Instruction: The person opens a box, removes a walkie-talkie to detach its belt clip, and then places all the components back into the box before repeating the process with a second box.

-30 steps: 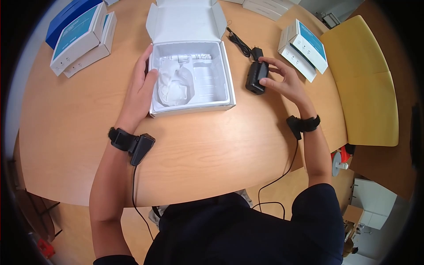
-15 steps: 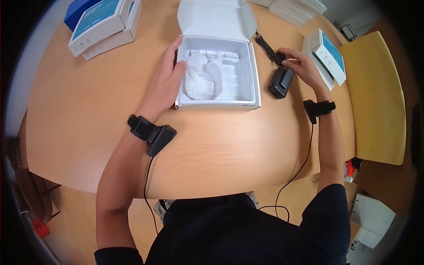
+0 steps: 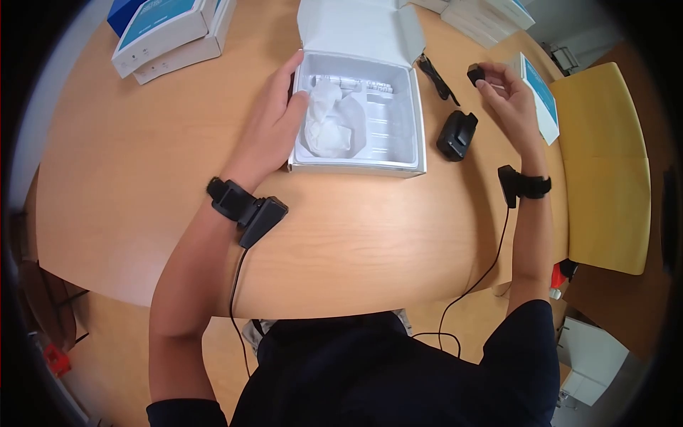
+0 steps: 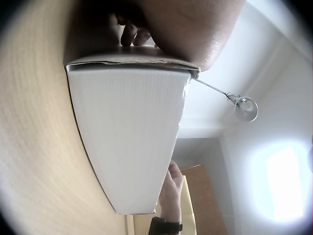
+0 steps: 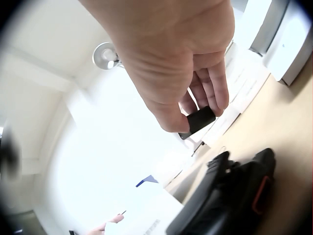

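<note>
My left hand [image 3: 274, 117] grips the left side of an open white box [image 3: 422, 135], its thumb at the rim and its fingers along the outer wall. Inside, a pale tray [image 3: 391, 128] holds a crumpled white wrapped bundle [image 3: 329, 128] on the left; its right compartment is bare. My right hand [image 3: 514, 103] is raised right of the box and pinches a small black power adapter [image 5: 199, 121] between thumb and fingers. Below that hand, a larger black device [image 3: 457, 135] sits on the table, shown close up in the right wrist view.
A coiled black cable [image 3: 437, 80] lies beside the box's back right corner. White and teal boxes [image 3: 167, 28] are stacked at the back left, with another teal-topped box [image 3: 539, 96] behind my right hand. A yellow chair [image 3: 605, 171] stands beyond the table's right edge.
My right hand first touched the black device, then reached to the adapter by the cable and has lifted it up and right. My left hand stays on the box. The head view has shifted.
</note>
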Demonstrator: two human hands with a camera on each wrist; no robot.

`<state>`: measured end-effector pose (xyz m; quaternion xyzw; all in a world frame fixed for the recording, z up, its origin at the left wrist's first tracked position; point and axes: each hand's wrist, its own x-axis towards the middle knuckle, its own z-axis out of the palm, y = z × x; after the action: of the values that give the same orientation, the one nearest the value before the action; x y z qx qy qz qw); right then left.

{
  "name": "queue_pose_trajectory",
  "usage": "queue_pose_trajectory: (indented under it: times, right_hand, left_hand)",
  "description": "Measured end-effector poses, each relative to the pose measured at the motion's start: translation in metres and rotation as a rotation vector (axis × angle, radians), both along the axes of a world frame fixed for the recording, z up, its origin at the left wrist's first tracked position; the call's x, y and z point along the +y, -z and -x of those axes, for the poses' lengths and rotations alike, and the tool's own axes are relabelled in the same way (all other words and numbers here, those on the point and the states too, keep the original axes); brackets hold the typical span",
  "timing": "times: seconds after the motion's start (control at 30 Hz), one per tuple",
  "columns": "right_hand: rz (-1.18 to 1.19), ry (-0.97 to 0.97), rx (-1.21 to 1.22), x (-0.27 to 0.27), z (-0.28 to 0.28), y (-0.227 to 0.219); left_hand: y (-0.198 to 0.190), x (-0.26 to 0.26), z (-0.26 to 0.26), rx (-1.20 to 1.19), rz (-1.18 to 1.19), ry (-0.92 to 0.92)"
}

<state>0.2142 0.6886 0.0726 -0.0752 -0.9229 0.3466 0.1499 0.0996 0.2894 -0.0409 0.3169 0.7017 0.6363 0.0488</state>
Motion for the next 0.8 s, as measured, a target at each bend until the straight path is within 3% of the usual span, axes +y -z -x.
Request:
queue_pose_trajectory:
  times: [0.2,0.3,0.5,0.8]
  right_hand:
    - [-0.008,-0.441,0.072,-0.116,0.003,-0.02]
    - [-0.021,-0.636,0.104,-0.159,0.011,-0.007]
    - [-0.28,-0.69,0.084,-0.186,0.026,0.02]
    - [-0.312,-0.779,0.182,-0.19,0.03,0.038]
  left_hand:
    - [0.001,-0.001,0.002,0.031,0.025,-0.011]
    - [0.001,-0.001,0.001,0.033,0.037,-0.01]
    - [0.001,-0.002,0.002,0.017,0.051,-0.01]
    - [0.0,0.003,0.001,0.052,0.043,-0.042]
